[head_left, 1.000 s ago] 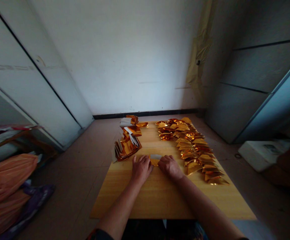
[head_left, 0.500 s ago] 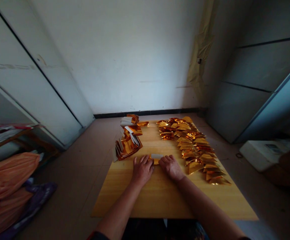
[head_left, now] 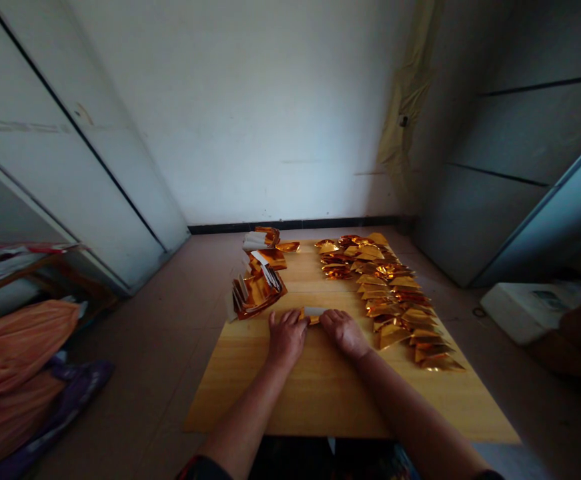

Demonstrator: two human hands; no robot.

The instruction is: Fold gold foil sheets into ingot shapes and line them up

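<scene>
Both my hands rest on a low wooden table (head_left: pixel 330 393), side by side near its middle. My left hand (head_left: pixel 286 335) and my right hand (head_left: pixel 343 333) press with curled fingers on one small sheet of gold foil paper (head_left: pixel 313 313), whose white back shows along its upper edge. A loose stack of unfolded gold sheets (head_left: pixel 257 292) lies just beyond my left hand. A long row of folded gold pieces (head_left: pixel 393 300) runs along the table's right side, from the far edge to beside my right hand.
A few more gold sheets (head_left: pixel 265 241) lie at the table's far left corner. White cabinet doors (head_left: pixel 70 167) stand on the left, above orange and purple bags (head_left: pixel 20 360) on the floor. A white box (head_left: pixel 530 307) sits on the floor at right.
My hands have crept slightly further up the table, covering more of the gold sheet. The gold part showing between them has shrunk. The piles have not moved.
</scene>
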